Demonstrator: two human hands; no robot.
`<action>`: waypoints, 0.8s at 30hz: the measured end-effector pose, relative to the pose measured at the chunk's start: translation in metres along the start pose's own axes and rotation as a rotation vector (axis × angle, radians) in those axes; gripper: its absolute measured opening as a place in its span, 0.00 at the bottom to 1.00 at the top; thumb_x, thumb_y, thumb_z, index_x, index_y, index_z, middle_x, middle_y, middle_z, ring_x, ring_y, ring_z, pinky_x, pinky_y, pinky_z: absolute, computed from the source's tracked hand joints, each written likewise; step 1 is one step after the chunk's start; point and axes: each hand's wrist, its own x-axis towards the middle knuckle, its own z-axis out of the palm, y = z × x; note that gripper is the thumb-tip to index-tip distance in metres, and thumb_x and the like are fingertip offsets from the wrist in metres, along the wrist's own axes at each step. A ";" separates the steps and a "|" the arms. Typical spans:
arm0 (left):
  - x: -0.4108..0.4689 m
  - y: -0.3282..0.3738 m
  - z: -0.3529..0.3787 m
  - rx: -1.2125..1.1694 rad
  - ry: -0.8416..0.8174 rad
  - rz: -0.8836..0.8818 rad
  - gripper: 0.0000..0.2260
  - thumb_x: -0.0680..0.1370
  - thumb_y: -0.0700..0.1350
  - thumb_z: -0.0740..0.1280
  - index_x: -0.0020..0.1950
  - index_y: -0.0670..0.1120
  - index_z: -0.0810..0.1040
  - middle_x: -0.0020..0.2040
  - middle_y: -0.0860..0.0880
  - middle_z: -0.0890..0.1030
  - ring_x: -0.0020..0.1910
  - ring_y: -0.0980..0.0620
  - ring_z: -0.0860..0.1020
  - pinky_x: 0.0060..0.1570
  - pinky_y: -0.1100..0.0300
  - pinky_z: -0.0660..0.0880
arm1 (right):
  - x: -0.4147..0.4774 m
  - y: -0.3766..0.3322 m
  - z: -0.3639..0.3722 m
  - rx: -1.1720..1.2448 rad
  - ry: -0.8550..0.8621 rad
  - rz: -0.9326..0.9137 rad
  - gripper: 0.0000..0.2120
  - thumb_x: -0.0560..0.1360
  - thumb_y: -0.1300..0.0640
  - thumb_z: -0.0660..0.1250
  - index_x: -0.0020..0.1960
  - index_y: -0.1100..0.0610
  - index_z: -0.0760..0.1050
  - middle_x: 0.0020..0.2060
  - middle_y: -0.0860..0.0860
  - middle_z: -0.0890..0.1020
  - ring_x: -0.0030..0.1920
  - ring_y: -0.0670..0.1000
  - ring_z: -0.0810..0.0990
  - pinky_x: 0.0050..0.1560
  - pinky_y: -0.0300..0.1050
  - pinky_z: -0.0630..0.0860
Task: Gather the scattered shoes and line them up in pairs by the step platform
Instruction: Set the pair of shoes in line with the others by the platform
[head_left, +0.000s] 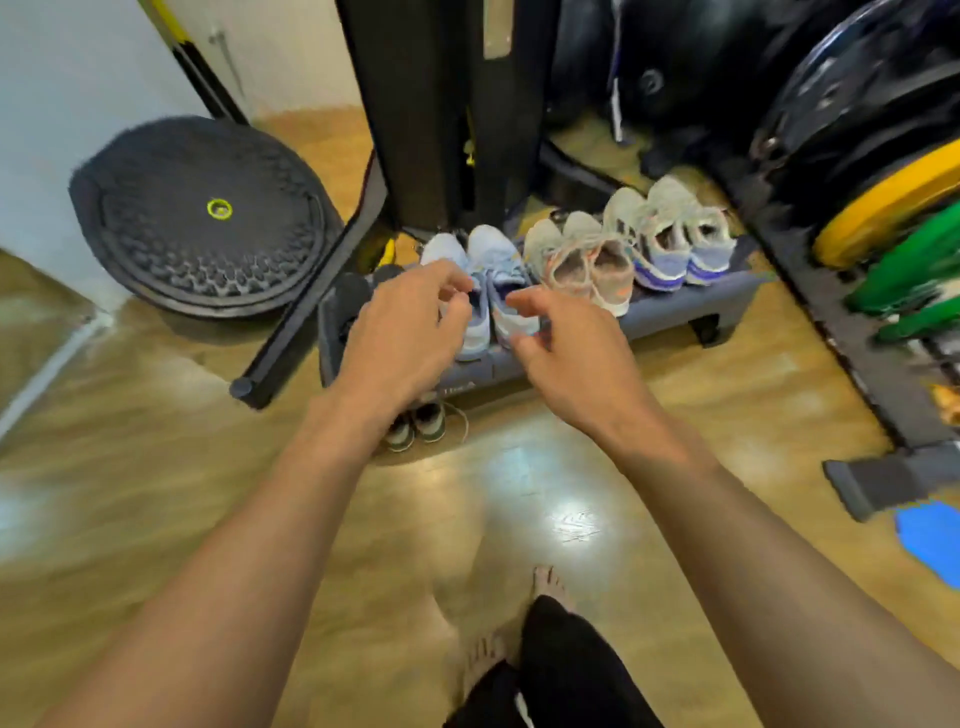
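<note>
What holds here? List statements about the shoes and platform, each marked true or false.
1. The light blue pair sits on the step platform. True.
2. The white-and-purple pair lies on the floor. False: it sits on the platform's right end.
3. A dark green pair stands on the floor before the platform. True.
4. The beige pair is left of the light blue pair. False: it is right of it.

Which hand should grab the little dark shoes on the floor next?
Probably the left hand: its wrist is right over the dark shoes, while the right hand sits farther over, by the blue shoes.
</note>
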 end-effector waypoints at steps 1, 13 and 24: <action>0.001 0.031 -0.024 0.001 0.012 0.055 0.11 0.77 0.46 0.59 0.55 0.52 0.78 0.51 0.52 0.81 0.50 0.49 0.78 0.52 0.53 0.74 | -0.012 -0.017 -0.037 -0.012 0.050 -0.006 0.17 0.75 0.58 0.65 0.64 0.53 0.75 0.58 0.52 0.80 0.56 0.54 0.78 0.59 0.50 0.73; -0.078 0.420 -0.132 -0.116 -0.053 0.787 0.10 0.77 0.49 0.60 0.54 0.52 0.79 0.49 0.51 0.82 0.49 0.46 0.79 0.53 0.47 0.75 | -0.249 -0.094 -0.374 -0.169 0.728 0.118 0.18 0.74 0.56 0.66 0.64 0.52 0.75 0.58 0.51 0.80 0.55 0.53 0.79 0.60 0.51 0.72; -0.295 0.729 -0.078 -0.703 -0.264 1.167 0.07 0.77 0.44 0.63 0.50 0.51 0.80 0.43 0.53 0.81 0.42 0.53 0.79 0.49 0.56 0.76 | -0.561 -0.042 -0.553 -0.208 1.288 0.302 0.16 0.76 0.55 0.67 0.63 0.51 0.75 0.51 0.45 0.81 0.39 0.39 0.77 0.50 0.42 0.77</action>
